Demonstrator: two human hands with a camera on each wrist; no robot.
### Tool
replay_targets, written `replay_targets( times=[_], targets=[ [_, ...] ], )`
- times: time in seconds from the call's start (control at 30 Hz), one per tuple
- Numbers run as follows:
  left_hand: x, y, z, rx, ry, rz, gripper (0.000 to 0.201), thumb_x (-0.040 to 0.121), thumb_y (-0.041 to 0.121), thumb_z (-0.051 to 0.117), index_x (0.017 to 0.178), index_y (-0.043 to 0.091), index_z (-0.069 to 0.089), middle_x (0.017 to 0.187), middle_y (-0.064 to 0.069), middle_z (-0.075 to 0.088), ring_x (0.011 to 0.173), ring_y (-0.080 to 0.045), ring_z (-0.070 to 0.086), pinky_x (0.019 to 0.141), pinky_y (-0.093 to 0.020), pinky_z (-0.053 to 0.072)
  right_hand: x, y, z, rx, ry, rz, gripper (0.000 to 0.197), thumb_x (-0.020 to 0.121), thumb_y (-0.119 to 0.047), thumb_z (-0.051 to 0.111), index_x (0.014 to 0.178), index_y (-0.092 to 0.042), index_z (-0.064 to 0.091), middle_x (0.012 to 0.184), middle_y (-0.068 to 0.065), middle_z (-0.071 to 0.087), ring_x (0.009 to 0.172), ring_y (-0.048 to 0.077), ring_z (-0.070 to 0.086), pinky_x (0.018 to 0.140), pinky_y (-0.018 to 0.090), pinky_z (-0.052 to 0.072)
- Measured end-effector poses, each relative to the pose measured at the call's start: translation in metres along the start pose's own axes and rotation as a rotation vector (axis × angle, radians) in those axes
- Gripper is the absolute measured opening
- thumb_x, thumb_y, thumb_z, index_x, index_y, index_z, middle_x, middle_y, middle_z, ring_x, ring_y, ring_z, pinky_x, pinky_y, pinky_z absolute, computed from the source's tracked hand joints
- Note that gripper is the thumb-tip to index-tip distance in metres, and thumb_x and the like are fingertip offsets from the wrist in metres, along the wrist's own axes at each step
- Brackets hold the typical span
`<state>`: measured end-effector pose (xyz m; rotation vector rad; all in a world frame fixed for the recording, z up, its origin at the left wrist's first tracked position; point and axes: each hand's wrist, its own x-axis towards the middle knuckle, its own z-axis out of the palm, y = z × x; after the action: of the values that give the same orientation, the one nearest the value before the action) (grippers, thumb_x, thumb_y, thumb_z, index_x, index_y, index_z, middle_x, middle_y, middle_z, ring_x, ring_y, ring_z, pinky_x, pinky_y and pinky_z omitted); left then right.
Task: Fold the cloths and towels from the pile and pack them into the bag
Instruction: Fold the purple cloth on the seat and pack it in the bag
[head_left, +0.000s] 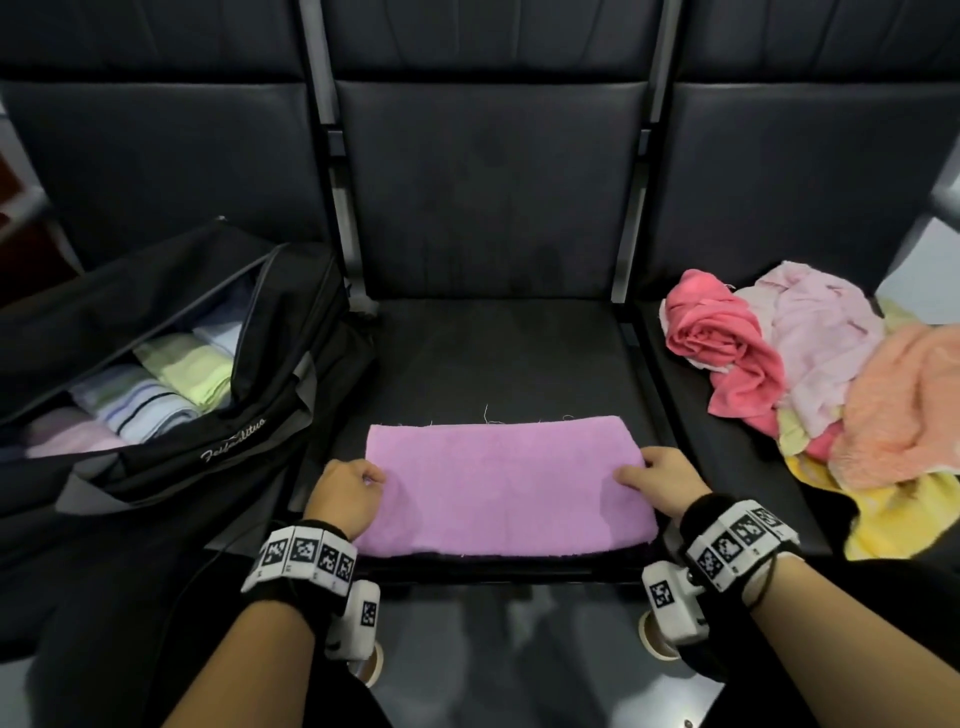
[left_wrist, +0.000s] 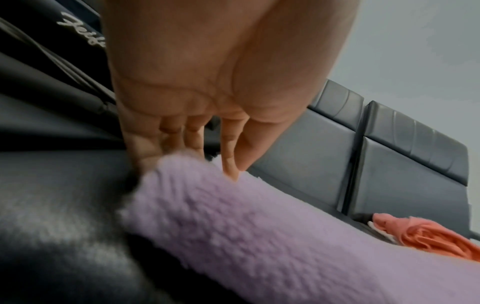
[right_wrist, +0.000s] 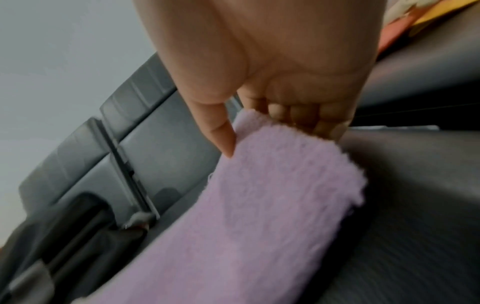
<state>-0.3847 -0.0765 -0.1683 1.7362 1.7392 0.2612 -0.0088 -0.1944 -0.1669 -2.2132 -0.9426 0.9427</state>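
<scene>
A purple towel (head_left: 504, 488) (left_wrist: 259, 236) (right_wrist: 259, 216) lies folded into a wide rectangle on the front of the middle seat (head_left: 498, 358). My left hand (head_left: 358, 483) (left_wrist: 202, 160) pinches its left edge, thumb on top and fingers tucked under. At the opposite end my right hand (head_left: 649, 470) (right_wrist: 270, 137) pinches the right edge the same way. The open black bag (head_left: 291, 332) (left_wrist: 39, 51) rests on the left seat, with several folded towels (head_left: 171, 384) lined up inside. The loose pile (head_left: 810, 374) (right_wrist: 415, 16) of pink, peach and yellow cloths sits on the right seat.
Dark padded seat backs (head_left: 483, 182) rise behind all three seats, split by metal frame posts (head_left: 343, 208). The rear half of the middle seat is bare. A pink cloth (left_wrist: 420, 236) marks the pile's near edge. Floor lies below the seat's front lip.
</scene>
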Motion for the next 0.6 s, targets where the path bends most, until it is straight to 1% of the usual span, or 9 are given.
replay_targets(
  times=[0.1, 0.17, 0.23, 0.3, 0.37, 0.47, 0.53, 0.57, 0.6],
  targets=[
    [-0.005, 0.011, 0.01, -0.006, -0.051, 0.051, 0.026, 0.09, 0.005, 0.055, 0.101, 0.013, 0.078, 0.116, -0.015, 0.067, 0.105, -0.03, 0.066, 0.1, -0.034, 0.048, 0.001, -0.005, -0.019, 0.15, 0.116, 0.039, 0.012, 0.081, -0.004, 0.071, 0.077, 0.006, 0.066, 0.069, 0.013, 0.059, 0.065, 0.023, 0.052, 0.057, 0.03, 0.039],
    [-0.009, 0.02, 0.017, -0.017, -0.083, 0.07, 0.027, 0.09, 0.006, 0.055, 0.102, 0.014, 0.078, 0.117, -0.014, 0.066, 0.105, -0.03, 0.065, 0.1, -0.034, 0.048, 0.002, -0.007, -0.031, 0.191, 0.15, 0.078, 0.017, 0.08, -0.005, 0.071, 0.083, 0.012, 0.067, 0.071, 0.015, 0.059, 0.065, 0.023, 0.052, 0.06, 0.032, 0.04],
    [-0.011, 0.025, 0.02, -0.032, -0.11, 0.073, 0.027, 0.091, 0.007, 0.055, 0.102, 0.015, 0.077, 0.118, -0.013, 0.065, 0.105, -0.03, 0.065, 0.1, -0.035, 0.048, 0.0, -0.01, -0.04, 0.252, 0.144, 0.107, 0.016, 0.079, -0.003, 0.071, 0.088, 0.011, 0.069, 0.077, 0.019, 0.065, 0.07, 0.026, 0.057, 0.067, 0.034, 0.045],
    [-0.011, 0.029, 0.02, -0.029, -0.12, 0.075, 0.026, 0.09, 0.008, 0.055, 0.102, 0.016, 0.077, 0.118, -0.011, 0.064, 0.106, -0.029, 0.065, 0.101, -0.035, 0.048, -0.007, -0.017, -0.044, 0.325, 0.098, 0.116, 0.014, 0.08, 0.0, 0.07, 0.092, 0.008, 0.071, 0.085, 0.023, 0.069, 0.075, 0.028, 0.061, 0.071, 0.037, 0.049],
    [-0.012, 0.032, 0.017, -0.017, -0.081, 0.078, 0.026, 0.089, 0.01, 0.056, 0.101, 0.02, 0.076, 0.116, -0.009, 0.06, 0.106, -0.03, 0.063, 0.1, -0.036, 0.048, -0.017, -0.029, -0.043, 0.4, 0.02, 0.093, 0.015, 0.081, 0.003, 0.067, 0.095, 0.006, 0.071, 0.083, 0.02, 0.072, 0.073, 0.029, 0.065, 0.069, 0.035, 0.051],
    [-0.014, 0.041, 0.01, -0.069, 0.01, 0.134, 0.021, 0.089, 0.011, 0.059, 0.1, 0.022, 0.073, 0.107, -0.005, 0.056, 0.096, -0.024, 0.061, 0.09, -0.028, 0.047, -0.035, -0.057, -0.03, 0.443, -0.109, 0.006, 0.018, 0.082, 0.006, 0.063, 0.099, 0.005, 0.07, 0.082, 0.019, 0.069, 0.075, 0.028, 0.063, 0.069, 0.036, 0.049],
    [-0.015, 0.046, 0.009, -0.181, 0.003, 0.176, 0.016, 0.089, 0.009, 0.063, 0.098, 0.018, 0.073, 0.097, -0.002, 0.061, 0.087, -0.018, 0.06, 0.084, -0.025, 0.045, -0.046, -0.08, -0.013, 0.423, -0.185, -0.036, 0.016, 0.084, 0.006, 0.06, 0.098, 0.004, 0.067, 0.074, 0.015, 0.056, 0.063, 0.024, 0.053, 0.054, 0.029, 0.039],
    [-0.016, 0.048, 0.008, -0.269, -0.031, 0.166, 0.015, 0.09, 0.007, 0.063, 0.096, 0.015, 0.073, 0.09, -0.002, 0.064, 0.082, -0.017, 0.059, 0.08, -0.026, 0.047, -0.05, -0.091, -0.003, 0.417, -0.211, -0.049, 0.015, 0.085, 0.006, 0.059, 0.097, 0.001, 0.066, 0.07, 0.011, 0.05, 0.054, 0.019, 0.048, 0.046, 0.023, 0.032],
    [-0.017, 0.05, 0.009, -0.377, -0.08, 0.133, 0.013, 0.091, 0.005, 0.061, 0.094, 0.012, 0.072, 0.084, -0.002, 0.064, 0.076, -0.017, 0.059, 0.072, -0.028, 0.048, -0.054, -0.102, 0.009, 0.418, -0.233, -0.06, 0.016, 0.085, 0.007, 0.059, 0.097, -0.001, 0.066, 0.068, 0.008, 0.047, 0.049, 0.014, 0.044, 0.042, 0.02, 0.03]
  ],
)
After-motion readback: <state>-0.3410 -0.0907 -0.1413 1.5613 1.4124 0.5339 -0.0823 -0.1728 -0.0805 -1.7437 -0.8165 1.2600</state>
